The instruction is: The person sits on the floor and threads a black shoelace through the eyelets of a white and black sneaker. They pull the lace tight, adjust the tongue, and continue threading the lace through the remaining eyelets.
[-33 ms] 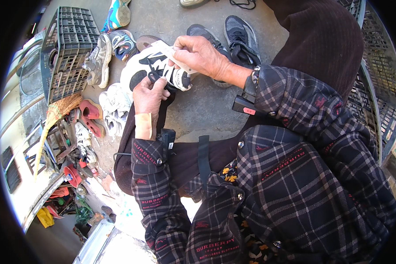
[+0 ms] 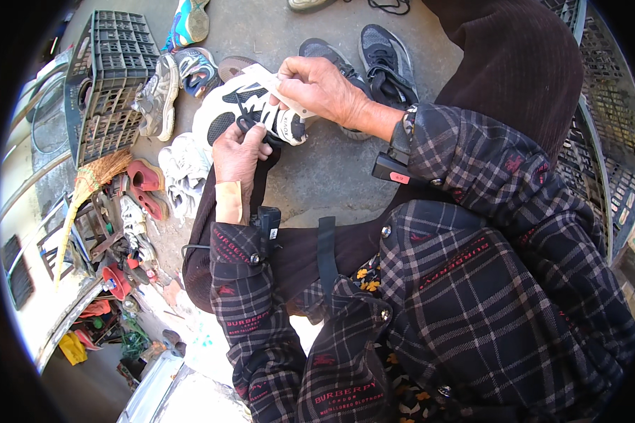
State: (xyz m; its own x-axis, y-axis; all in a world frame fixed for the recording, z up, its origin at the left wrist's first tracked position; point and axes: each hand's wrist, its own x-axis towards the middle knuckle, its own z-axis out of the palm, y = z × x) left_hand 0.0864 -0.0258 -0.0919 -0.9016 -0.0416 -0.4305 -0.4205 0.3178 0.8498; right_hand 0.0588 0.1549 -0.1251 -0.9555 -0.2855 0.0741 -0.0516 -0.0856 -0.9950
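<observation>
A white and black sneaker [image 2: 212,116] rests by my left knee, its tongue toward me and its laces partly covered by my hands. My left hand [image 2: 238,155] is closed at the sneaker's opening, with black shoelace [image 2: 245,121] pinched between thumb and fingers. Over the laces, my right hand [image 2: 324,88] grips a flat white strip [image 2: 261,76], thumb on top. The strip runs from above the toe side to beneath my fingers. What lies under my right palm is hidden.
A pair of dark grey sneakers [image 2: 386,63] stands just beyond my right hand. To the left are a black plastic crate [image 2: 123,70], a grey running shoe [image 2: 159,99], white shoes [image 2: 185,166], red slippers [image 2: 147,176] and a straw broom [image 2: 95,176]. More crates [image 2: 617,141] line the right side.
</observation>
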